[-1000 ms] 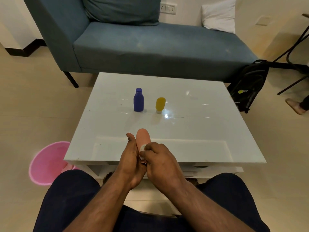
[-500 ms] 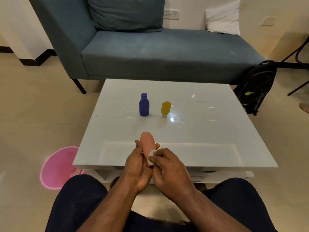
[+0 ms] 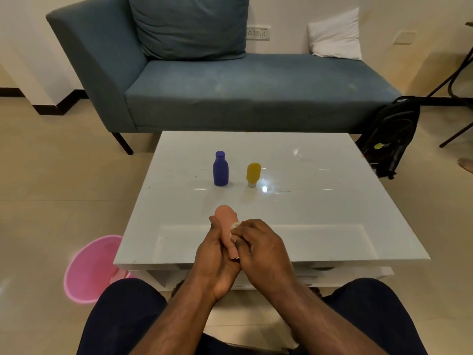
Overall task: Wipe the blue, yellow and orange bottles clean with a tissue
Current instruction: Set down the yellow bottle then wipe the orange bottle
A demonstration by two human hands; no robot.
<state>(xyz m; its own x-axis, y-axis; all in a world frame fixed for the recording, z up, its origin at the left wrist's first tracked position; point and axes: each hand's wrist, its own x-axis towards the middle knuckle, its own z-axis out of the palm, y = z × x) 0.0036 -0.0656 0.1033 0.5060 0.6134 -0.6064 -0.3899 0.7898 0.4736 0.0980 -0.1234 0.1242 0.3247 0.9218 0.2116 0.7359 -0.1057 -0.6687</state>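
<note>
My left hand [image 3: 213,254] grips the orange bottle [image 3: 225,221] over the near edge of the white table [image 3: 320,213], its rounded end pointing away from me. My right hand [image 3: 258,248] pinches a small white tissue [image 3: 234,226] against the bottle's right side; most of the tissue is hidden under my fingers. The blue bottle [image 3: 220,169] stands upright in the middle of the table. Just to its right the yellow bottle [image 3: 253,174] stands on its pale cap.
A pink bin [image 3: 89,267] sits on the floor at the table's near left corner. A blue-grey sofa [image 3: 230,90] stands behind the table. A black backpack [image 3: 389,137] leans at the far right. My knees are under the table's near edge.
The view has tilted up and shifted left, so everything sits lower in frame. My right hand with the tissue has slid a little along the orange bottle. The blue and yellow bottles have not moved.
</note>
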